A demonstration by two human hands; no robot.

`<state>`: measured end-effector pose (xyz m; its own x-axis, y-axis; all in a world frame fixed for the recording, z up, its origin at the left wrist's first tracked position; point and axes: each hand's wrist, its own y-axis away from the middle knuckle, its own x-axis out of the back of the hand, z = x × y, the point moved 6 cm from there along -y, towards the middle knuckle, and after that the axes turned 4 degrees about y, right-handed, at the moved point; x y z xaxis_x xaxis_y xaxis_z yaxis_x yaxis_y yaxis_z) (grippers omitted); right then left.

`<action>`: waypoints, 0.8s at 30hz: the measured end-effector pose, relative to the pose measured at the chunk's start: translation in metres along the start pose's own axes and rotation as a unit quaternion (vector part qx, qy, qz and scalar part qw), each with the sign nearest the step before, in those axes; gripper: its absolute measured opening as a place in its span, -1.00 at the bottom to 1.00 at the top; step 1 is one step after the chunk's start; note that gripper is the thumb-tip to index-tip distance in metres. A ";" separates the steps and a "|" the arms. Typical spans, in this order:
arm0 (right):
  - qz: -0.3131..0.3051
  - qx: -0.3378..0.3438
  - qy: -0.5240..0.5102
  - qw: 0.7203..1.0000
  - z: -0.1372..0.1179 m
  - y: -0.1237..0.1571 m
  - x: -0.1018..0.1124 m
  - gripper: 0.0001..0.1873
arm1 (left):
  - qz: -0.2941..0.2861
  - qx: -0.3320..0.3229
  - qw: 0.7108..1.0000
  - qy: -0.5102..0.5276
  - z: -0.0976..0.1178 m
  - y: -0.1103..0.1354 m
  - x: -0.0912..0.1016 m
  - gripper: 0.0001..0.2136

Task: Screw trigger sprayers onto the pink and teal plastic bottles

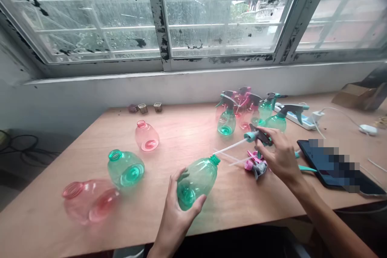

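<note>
Entry, as I read it from my station: green bottle (198, 181), lying tilted on the desk (187, 129), base cupped in the left hand (178, 205), fingers curled and pressed on the plastic. Right of its neck: spray head (256, 135), pinched in the right hand (279, 157), with its white dip tube (231, 146) aimed at the mouth; whether the tip is inside I cannot tell. Further right: loose spray heads (255, 165), tablet (326, 165). Left: three empty bottles (125, 168). Risks, my judgement: the thin tube flexes and misses the mouth; the light bottle rolls or dents; the wrist scatters the heap.
</note>
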<state>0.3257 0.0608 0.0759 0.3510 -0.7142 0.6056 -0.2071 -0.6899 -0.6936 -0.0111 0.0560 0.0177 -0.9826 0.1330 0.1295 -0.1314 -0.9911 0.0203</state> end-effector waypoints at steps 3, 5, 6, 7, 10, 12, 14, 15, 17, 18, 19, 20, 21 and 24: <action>0.032 -0.014 0.007 0.999 0.002 0.001 0.003 -0.61 | 0.006 0.011 1.000 -0.007 -0.004 -0.004 0.002 -0.27; 0.035 -0.016 0.011 0.999 0.000 0.003 0.000 -0.61 | 0.017 0.019 1.000 -0.013 -0.008 -0.006 0.003 -0.25; 0.027 -0.010 0.003 1.000 -0.003 0.006 -0.003 -0.61 | 0.021 0.019 0.999 -0.022 -0.010 -0.008 0.003 -0.25; 0.010 -0.003 -0.008 1.000 -0.009 0.010 -0.008 -0.60 | 0.022 0.019 0.999 -0.031 -0.011 -0.009 0.002 -0.24; -0.048 -0.005 -0.045 0.998 -0.028 0.028 -0.020 -0.61 | 0.008 0.027 0.999 -0.039 -0.016 -0.010 -0.002 -0.21; -0.094 -0.050 -0.107 0.988 -0.036 0.044 -0.026 -0.64 | -0.003 0.038 0.999 -0.027 -0.020 -0.009 -0.004 -0.17; -0.191 -0.138 -0.205 0.950 -0.040 0.062 -0.039 -0.65 | -0.006 0.037 0.999 -0.024 -0.022 -0.009 -0.004 -0.14; -0.227 -0.185 -0.250 0.923 -0.040 0.071 -0.043 -0.64 | -0.005 0.033 0.999 -0.026 -0.022 -0.009 -0.004 -0.13; -0.276 -0.255 -0.316 0.871 -0.041 0.085 -0.050 -0.60 | -0.010 0.024 0.999 -0.029 -0.023 -0.008 -0.002 -0.09; -0.287 -0.276 -0.338 0.852 -0.042 0.090 -0.052 -0.57 | -0.016 0.020 0.999 -0.030 -0.022 -0.008 -0.002 -0.08; -0.293 -0.288 -0.357 0.839 -0.042 0.093 -0.054 -0.55 | -0.025 0.016 0.999 -0.034 -0.022 -0.007 -0.002 -0.06; -0.296 -0.293 -0.377 0.827 -0.043 0.095 -0.054 -0.52 | -0.035 0.013 0.999 -0.040 -0.021 -0.006 -0.002 -0.05; -0.294 -0.296 -0.397 0.818 -0.043 0.096 -0.055 -0.49 | -0.044 0.010 0.998 -0.048 -0.020 -0.005 -0.002 -0.05; -0.296 -0.291 -0.447 0.792 -0.047 0.098 -0.054 -0.44 | -0.066 -0.012 0.995 -0.073 -0.015 0.001 -0.004 -0.08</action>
<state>0.2437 0.0262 -0.0065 0.9967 -0.0563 0.0584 -0.0601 -0.9962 0.0637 -0.0092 0.0542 0.0026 -0.9277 0.2586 0.2692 -0.2621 -0.9647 0.0233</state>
